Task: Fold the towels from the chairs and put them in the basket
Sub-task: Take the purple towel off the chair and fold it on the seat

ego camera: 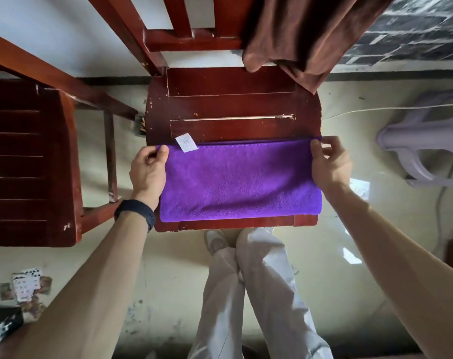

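Head view: left hand [148, 169] and right hand [329, 161], arms outstretched, pinch the purple towel's [239, 180] far corners.

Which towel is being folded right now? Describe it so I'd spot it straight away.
Find the red-brown wooden chair in the middle. Flat on the front of its seat lies the purple towel, folded into a wide band, its far corners pinched by the left hand and right hand. Unlike the brown towel draped over the chair back, it carries a white tag.
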Demonstrator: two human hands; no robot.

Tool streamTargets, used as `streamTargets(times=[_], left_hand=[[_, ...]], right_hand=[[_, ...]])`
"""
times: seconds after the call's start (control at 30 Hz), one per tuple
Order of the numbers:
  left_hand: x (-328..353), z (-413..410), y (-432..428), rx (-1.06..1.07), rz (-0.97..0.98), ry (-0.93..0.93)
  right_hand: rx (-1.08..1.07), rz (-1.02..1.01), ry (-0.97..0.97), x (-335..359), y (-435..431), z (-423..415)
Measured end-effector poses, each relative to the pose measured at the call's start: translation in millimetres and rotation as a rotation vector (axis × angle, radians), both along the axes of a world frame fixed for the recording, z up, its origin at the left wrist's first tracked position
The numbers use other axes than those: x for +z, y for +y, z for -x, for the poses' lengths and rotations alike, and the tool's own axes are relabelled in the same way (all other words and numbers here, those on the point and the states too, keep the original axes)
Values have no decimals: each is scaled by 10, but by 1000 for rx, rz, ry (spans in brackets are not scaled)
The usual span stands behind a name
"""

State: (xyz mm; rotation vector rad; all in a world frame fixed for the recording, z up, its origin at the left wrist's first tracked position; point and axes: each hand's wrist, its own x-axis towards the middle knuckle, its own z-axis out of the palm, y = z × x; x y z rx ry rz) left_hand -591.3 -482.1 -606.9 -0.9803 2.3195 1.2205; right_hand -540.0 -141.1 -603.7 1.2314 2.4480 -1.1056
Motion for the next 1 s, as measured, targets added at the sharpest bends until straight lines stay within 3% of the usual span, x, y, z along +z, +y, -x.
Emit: streamTargets(times=[0.27, 0.4, 0.5, 0.6, 0.7, 0.8, 1.0], left_hand=[[-23, 90, 91, 21, 101, 36], [29, 77, 120, -295, 474, 77], [83, -156, 209, -516, 718, 303], [49, -569, 458, -834, 653, 417], [-86, -804, 627, -880, 585, 278], [-256, -821, 526, -895, 626, 142], [-363, -685, 325, -968, 605, 159]], right_hand=[[59, -157, -8, -58, -124, -16], [136, -319, -67, -50, -111, -66], [169, -457, 7, 108, -276, -86], [589, -530, 239, 155, -672, -179], [862, -503, 251, -33, -975, -196], [955, -534, 73, -229, -923, -70], [842, -592, -9, -375, -681, -60]])
